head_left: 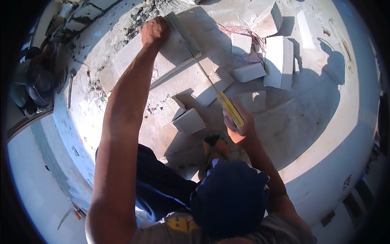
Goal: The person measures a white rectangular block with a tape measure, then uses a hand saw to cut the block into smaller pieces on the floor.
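My right hand (240,126) is closed around the yellow handle of a handsaw (230,108). Its long thin blade runs away up and to the left, lying along the edge of a pale lightweight concrete block (168,51). At the block's far end my left hand (154,31) bears down, with its fingers bent over the edge and partly hidden. Under and nearer than this block lies another pale block (178,83). Cut offcuts, one of them a small block (189,121), lie close to my foot (216,147).
Several white block pieces (278,61) lie to the right, around a crumpled pink-and-white sack (256,37). Grey rubble (140,18) is heaped at the far side. Another person (38,81) crouches at the far left, near a thin rod-like tool (70,91).
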### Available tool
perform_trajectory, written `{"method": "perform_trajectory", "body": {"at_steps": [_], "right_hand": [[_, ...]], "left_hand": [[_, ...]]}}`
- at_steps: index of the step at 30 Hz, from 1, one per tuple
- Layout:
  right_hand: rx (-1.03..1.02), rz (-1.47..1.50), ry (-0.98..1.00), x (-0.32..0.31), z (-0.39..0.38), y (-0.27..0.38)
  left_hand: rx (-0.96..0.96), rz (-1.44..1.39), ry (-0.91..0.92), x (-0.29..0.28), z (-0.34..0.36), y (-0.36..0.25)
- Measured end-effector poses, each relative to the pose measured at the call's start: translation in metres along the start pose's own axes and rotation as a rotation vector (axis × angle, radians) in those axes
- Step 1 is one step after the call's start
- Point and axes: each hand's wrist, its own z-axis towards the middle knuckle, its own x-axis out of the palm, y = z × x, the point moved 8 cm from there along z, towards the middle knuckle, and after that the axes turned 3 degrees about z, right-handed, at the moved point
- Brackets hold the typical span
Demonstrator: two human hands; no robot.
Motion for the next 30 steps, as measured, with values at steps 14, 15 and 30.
{"method": "perform_trajectory", "body": {"at_steps": [14,15,30], "right_hand": [[-0.07,-0.034,-0.072,0.002,0.005,-0.008],[-0.064,-0.008,-0.063,0.015,0.039,-0.003],[0.005,0.0,-0.003,0.026,0.045,-0.014]], "left_hand": [[-0.043,-0.018,-0.027,-0.006,-0.002,-0.013],[-0.037,-0.038,0.004,-0.006,0.0,-0.014],[-0.069,-0.049,0.033,-0.011,-0.004,-0.011]]}}
